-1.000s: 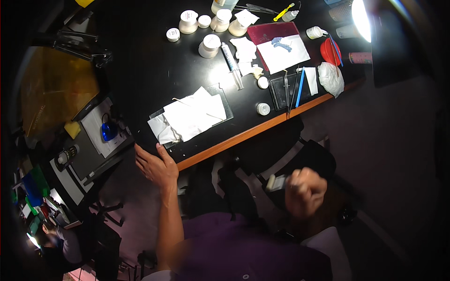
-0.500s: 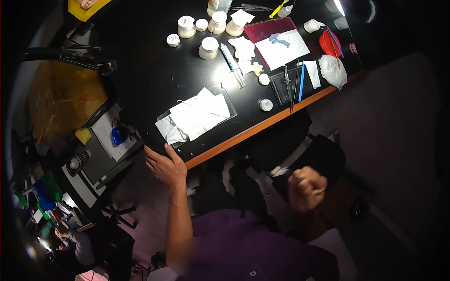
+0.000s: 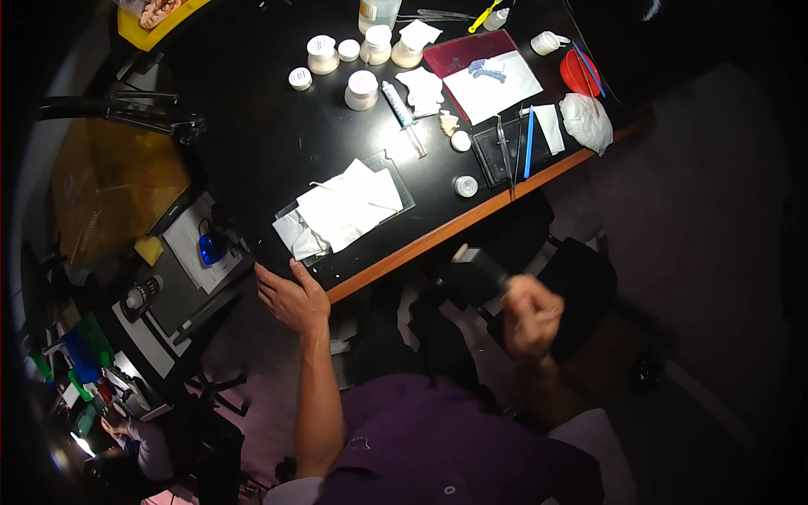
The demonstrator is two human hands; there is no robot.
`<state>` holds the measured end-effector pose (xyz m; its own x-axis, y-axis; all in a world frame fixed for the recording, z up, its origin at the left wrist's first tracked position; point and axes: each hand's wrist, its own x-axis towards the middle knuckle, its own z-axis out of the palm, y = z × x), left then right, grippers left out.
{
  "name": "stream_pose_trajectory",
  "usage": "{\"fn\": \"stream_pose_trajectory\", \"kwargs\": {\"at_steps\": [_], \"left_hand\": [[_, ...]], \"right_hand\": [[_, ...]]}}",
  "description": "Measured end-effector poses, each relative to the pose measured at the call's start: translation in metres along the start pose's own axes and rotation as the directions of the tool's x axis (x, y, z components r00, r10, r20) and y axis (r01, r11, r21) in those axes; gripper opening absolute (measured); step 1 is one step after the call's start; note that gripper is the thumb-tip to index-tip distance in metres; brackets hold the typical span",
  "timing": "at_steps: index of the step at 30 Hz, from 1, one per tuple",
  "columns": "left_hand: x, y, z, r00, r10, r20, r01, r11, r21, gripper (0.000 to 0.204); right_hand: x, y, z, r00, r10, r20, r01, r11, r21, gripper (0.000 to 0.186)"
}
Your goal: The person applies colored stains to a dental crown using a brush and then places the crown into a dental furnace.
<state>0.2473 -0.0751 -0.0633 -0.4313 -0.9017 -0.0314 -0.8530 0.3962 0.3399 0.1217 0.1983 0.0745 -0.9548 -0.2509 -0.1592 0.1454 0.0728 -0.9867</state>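
Observation:
My left hand [image 3: 292, 298] rests at the near left corner of the black table [image 3: 290, 156], fingers stretched and spread against its edge. Beside it, white tissues [image 3: 349, 206] lie on a dark glassy plate [image 3: 410, 190], with a thin stick on top. My right hand [image 3: 533, 318] is off the table's front edge, above a dark chair. Its fingers are closed around a dark, flat tool with a pale tip [image 3: 481, 265]; its exact kind is unclear. Nearest to that hand on the table are a black tray [image 3: 490, 156] holding tweezers and a blue stick [image 3: 528, 143].
Several white-lidded jars [image 3: 362, 90] and a paste syringe [image 3: 402, 118] stand or lie mid-table. A maroon plate [image 3: 454, 55] with white paper, a red bowl [image 3: 577, 72] and crumpled tissue [image 3: 587, 124] are to the right. Far left, another person [image 3: 145, 442] sits at a bench.
My right hand has moved left and slightly upward, and the dark tool in it now shows clearly. My left hand stays at the table corner. The view has shifted slightly.

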Motion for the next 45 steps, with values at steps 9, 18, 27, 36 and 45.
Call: {"fn": "stream_pose_trajectory", "kwargs": {"at_steps": [9, 18, 27, 36, 45], "left_hand": [[-0.001, 0.0, -0.001, 1.0, -0.02, 0.003, 0.02, 1.0, 0.002, 0.069], [-0.001, -0.012, 0.006, 0.983, 0.019, -0.183, -0.042, 0.992, -0.119, 0.063], [0.027, 0.147, 0.007, 0.659, 0.717, -0.228, -0.669, 0.421, -0.612, 0.021], [0.047, 0.232, 0.065, 0.471, 0.881, -0.054, -0.783, 0.389, -0.486, 0.015], [0.046, 0.229, 0.06, 0.485, 0.872, -0.06, -0.756, 0.384, -0.529, 0.009]], "right_hand": [[0.015, 0.025, -0.028, 0.966, 0.167, -0.196, -0.11, 0.955, 0.275, 0.008], [0.008, 0.032, -0.06, 0.943, 0.149, -0.296, -0.089, 0.974, 0.208, 0.016], [-0.03, 0.033, -0.07, 0.943, 0.215, -0.252, -0.146, 0.953, 0.266, 0.016], [-0.047, 0.01, -0.079, 0.966, 0.156, -0.207, -0.094, 0.955, 0.283, 0.015], [-0.05, 0.013, -0.091, 0.969, 0.146, -0.199, -0.073, 0.939, 0.335, 0.017]]}}
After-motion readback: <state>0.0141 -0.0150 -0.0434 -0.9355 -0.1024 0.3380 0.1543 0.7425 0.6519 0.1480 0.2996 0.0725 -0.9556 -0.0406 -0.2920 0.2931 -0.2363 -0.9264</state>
